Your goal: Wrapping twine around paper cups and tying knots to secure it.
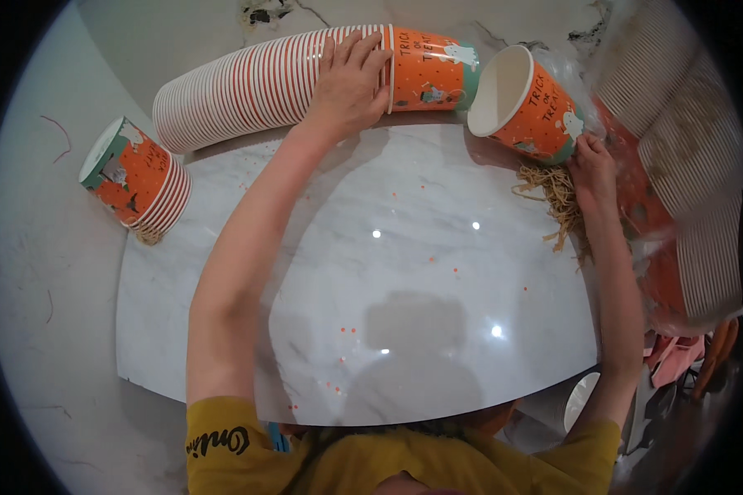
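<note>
A long stack of nested paper cups point(248, 82) lies on its side along the far edge of the table, white rims to the left and an orange and green cup end at the right. My left hand point(351, 82) rests over it with stretched fingers, near the last rim. To the right of the stack, a single orange paper cup point(545, 111) is tilted with its mouth toward the left. The fingers of my right hand point(594, 165) pinch it at its green base. Under that hand lies a tuft of shredded brown paper point(557, 198).
A short stack of cups point(140, 177) stands upside down at the left, with brown shreds point(147, 233) by its rim. Plastic-wrapped cup stacks point(669, 132) fill the right side. Small orange dots point(348, 331) are scattered on the marbled white table point(437, 247).
</note>
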Tool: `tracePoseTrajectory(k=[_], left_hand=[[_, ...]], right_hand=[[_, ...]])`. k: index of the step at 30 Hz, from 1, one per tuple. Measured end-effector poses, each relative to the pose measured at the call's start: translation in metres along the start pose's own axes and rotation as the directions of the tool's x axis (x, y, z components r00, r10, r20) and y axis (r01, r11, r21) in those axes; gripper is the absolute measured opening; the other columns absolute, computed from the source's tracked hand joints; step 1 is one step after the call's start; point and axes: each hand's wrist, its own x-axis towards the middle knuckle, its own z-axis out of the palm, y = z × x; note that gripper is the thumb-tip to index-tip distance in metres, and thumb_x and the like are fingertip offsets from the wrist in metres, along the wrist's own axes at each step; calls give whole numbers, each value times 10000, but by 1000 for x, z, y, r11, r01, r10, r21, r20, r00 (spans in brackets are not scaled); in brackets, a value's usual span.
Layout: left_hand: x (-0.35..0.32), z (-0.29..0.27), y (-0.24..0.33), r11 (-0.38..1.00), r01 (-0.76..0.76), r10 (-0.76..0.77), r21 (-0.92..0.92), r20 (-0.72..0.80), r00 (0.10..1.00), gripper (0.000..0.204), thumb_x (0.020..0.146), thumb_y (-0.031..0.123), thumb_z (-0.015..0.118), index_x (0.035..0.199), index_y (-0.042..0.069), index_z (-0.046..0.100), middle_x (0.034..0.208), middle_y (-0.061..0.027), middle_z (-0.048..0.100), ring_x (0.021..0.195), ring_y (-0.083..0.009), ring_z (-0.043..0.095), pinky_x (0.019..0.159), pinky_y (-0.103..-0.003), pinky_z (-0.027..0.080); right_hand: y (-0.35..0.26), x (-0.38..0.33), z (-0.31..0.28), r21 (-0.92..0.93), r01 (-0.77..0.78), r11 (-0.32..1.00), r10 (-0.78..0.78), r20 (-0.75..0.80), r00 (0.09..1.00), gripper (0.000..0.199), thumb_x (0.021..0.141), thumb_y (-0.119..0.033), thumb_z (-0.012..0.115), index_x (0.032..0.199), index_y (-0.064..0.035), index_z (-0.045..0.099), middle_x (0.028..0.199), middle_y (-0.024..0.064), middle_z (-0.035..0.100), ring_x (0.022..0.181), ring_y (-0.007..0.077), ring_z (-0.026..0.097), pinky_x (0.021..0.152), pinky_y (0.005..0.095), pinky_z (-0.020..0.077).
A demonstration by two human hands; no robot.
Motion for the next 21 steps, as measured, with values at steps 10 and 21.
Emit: tracePoseTrajectory(k=[10,21], left_hand=[[-45,-65,22,984,-61,105,-169,269,957,497,808,90,674,1292,78,558,1420,-121,486,1337,-344,435,1102,-483,379],[-68,-149,63,850,-62,153,-523,133,979,450,754,32,710,1198,45,636,1184,-108,627,1163,-326,559,991,-445,440]], right_hand=[[-1,-43,-1,255,-85,963,25,228,973,170,990,-135,582,1150,-78,571,1109,10,635,1014,141,585,914,327,451],[46,-97,122,248,-487,837,287,559,778,317,985,-159,568,1241,28,576,1205,96,646,1125,191,608,1037,380,476]])
